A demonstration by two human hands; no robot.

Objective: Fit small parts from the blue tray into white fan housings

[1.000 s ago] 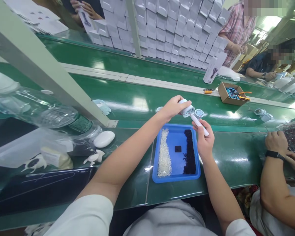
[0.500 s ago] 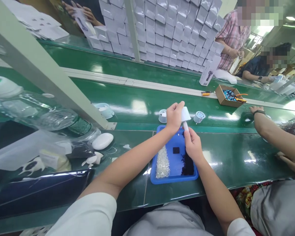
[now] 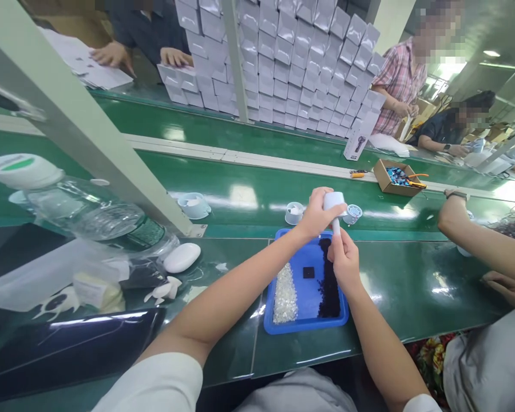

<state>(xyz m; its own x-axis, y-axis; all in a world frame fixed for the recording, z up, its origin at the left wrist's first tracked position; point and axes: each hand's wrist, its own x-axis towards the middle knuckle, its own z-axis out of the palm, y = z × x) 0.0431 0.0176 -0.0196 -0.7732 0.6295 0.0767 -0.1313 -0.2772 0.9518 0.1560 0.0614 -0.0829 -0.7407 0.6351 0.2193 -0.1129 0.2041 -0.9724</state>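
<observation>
My left hand (image 3: 318, 214) is wrapped round the head of a pale blue-white device (image 3: 333, 200), its thumb lying across the front. Below it, my right hand (image 3: 344, 258) grips the lower end of the same device's handle. Both hands are above the far edge of a blue tray (image 3: 305, 328). Inside the tray, clear small pieces (image 3: 285, 297) lie on the left, black small pieces (image 3: 329, 292) on the right, and a black square (image 3: 308, 272) between them. Round pale cups stand just behind, one (image 3: 294, 213) left of the hands and one (image 3: 352, 214) right.
A metal post (image 3: 111, 131) and a large bottle (image 3: 94, 209) stand at left, near a white oval object (image 3: 182, 258). An open cardboard box (image 3: 398, 178) is at back right. A neighbour's arm (image 3: 476, 234) reaches in from the right. Stacked white boxes (image 3: 292, 68) line the back.
My left hand's thumb has come across the device, which has turned slightly. Both hands appear a little lower and farther right. The neighbour's hand has shifted, and the view has tilted a little.
</observation>
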